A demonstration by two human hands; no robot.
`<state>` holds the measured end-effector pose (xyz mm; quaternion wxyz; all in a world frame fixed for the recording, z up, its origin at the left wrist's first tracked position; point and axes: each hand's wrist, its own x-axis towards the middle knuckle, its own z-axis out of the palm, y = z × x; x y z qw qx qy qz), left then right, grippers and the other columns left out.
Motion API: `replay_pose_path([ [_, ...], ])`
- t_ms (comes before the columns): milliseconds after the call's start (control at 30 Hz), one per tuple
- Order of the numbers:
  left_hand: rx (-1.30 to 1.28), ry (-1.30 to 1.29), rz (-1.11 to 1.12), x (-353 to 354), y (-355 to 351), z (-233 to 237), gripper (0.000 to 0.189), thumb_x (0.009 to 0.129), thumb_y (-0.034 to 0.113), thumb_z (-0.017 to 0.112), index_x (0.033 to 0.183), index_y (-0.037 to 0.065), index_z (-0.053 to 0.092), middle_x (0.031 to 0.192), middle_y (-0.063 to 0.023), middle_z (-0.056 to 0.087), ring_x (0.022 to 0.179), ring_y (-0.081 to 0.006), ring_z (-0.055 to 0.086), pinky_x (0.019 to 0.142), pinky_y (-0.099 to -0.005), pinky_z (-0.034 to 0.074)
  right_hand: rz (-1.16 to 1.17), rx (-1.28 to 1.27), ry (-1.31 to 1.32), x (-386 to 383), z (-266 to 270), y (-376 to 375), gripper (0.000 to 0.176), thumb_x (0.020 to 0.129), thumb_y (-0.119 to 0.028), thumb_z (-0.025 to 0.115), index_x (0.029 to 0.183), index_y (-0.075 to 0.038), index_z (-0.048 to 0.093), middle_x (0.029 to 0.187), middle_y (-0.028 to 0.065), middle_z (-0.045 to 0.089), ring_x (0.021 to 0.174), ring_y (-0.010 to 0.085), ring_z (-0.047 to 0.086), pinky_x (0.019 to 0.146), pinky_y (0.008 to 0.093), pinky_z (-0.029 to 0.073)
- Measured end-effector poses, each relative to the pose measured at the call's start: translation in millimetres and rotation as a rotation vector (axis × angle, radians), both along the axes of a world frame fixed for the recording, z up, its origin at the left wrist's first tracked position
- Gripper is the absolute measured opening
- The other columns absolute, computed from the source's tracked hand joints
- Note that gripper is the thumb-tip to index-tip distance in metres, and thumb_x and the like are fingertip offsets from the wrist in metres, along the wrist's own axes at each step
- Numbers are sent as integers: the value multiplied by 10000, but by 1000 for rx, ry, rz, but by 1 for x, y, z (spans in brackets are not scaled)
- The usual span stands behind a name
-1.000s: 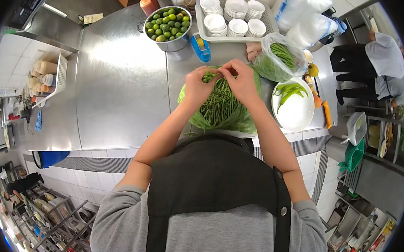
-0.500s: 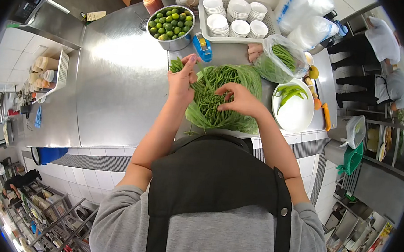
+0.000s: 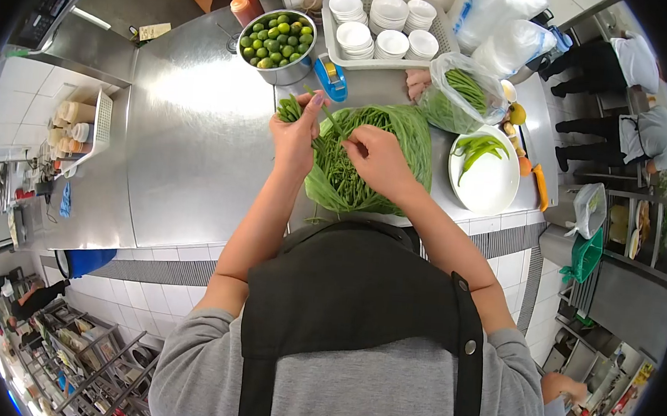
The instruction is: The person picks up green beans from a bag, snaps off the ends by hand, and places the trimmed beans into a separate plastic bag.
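Green, thin, stalked pods (image 3: 367,172): a loose heap in an opened green plastic bag (image 3: 321,192) on the stainless-steel tabletop (image 3: 199,137), straight in front of you. There are far too many to count.

Handling, by judgement: each pod looks light, slender and bendy, and is likely to snap or bruise if squeezed. Take it at the stalk end with your fingertips, not around the middle.

Your left hand (image 3: 296,136) is closed around one small bunch of pods (image 3: 288,110), held above the bag's left edge with the tips fanning out past your knuckles. Your right hand (image 3: 377,155) has thumb and forefinger narrowed to a pinch on one single pod (image 3: 329,115), which runs up toward your left thumb. Its other fingers curl over the heap.

Also on the tabletop:
- One round steel bowl of green limes (image 3: 277,38), beyond the bag; the limes are too many to count.
- One white plastic tray (image 3: 374,62) with six stacks of small white bowls (image 3: 355,35), as far as they can be told apart.
- One blue tape dispenser (image 3: 331,78), between the steel bowl and the bag.
- One clear plastic bag of green pods (image 3: 459,93), to the right.
- One white round plate (image 3: 489,192) carrying a few larger green chillies (image 3: 478,150); they overlap, so no firm count.
- Two orange squeeze bottles (image 3: 243,1), at the far edge.

Two people in white tops (image 3: 637,63) are well apart from you at the far right.
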<state>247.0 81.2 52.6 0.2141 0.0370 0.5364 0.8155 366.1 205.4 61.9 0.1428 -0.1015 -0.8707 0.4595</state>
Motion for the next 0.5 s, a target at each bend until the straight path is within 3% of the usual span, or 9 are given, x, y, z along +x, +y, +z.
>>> replay_pose_path([
  [33,-60,72,10,6,1,7,204,951,101,723,1089,-42,678,923,-111,713,548,-28,408,487,-214,317,-40,50,8,-2,-6,1,204,885,-128,686,789,47,645,743,199,632,664,348,620,630,429,469],
  [133,-105,263,40,19,3,15,187,960,89,706,1080,-51,680,902,-127,723,553,-30,415,494,-211,318,-151,-107,-223,-11,-25,14,236,877,-158,689,762,46,660,754,230,650,723,388,651,679,457,501],
  [167,-99,322,50,21,3,16,184,964,88,699,1080,-54,681,901,-133,727,554,-31,417,497,-210,318,-141,-50,-247,-12,-31,17,271,877,-190,701,751,47,662,746,231,652,727,390,655,690,459,509],
  [267,-27,185,-13,9,-2,22,167,965,139,713,976,-26,696,824,-76,714,561,-56,478,503,-209,367,-65,118,-392,-16,-32,19,357,874,-286,733,749,43,674,748,228,662,752,388,669,719,463,528],
  [333,175,-54,-42,-6,-10,4,168,975,157,702,971,-11,687,733,-39,640,558,-67,482,506,-217,375,29,224,-594,-21,-13,14,389,870,-346,749,785,30,692,785,216,677,788,377,680,735,467,537],
  [367,278,-174,-60,-10,-11,-6,170,979,166,697,968,-3,683,687,-21,603,557,-73,484,508,-222,379,9,255,-526,-23,-22,12,397,866,-367,752,804,21,696,809,210,682,811,372,683,743,469,539],
  [467,148,-263,-4,-6,-12,-17,203,983,218,696,972,18,669,616,15,478,537,-89,493,502,-240,387,-39,306,-409,-31,-55,4,385,862,-388,757,856,-6,706,874,192,693,872,363,687,768,473,547],
  [500,40,-218,-26,-4,-13,-27,226,978,240,701,947,18,669,631,5,510,528,-89,493,496,-245,387,-48,299,-426,-35,-57,2,355,866,-367,757,870,-15,707,891,188,693,886,364,686,777,473,549],
])
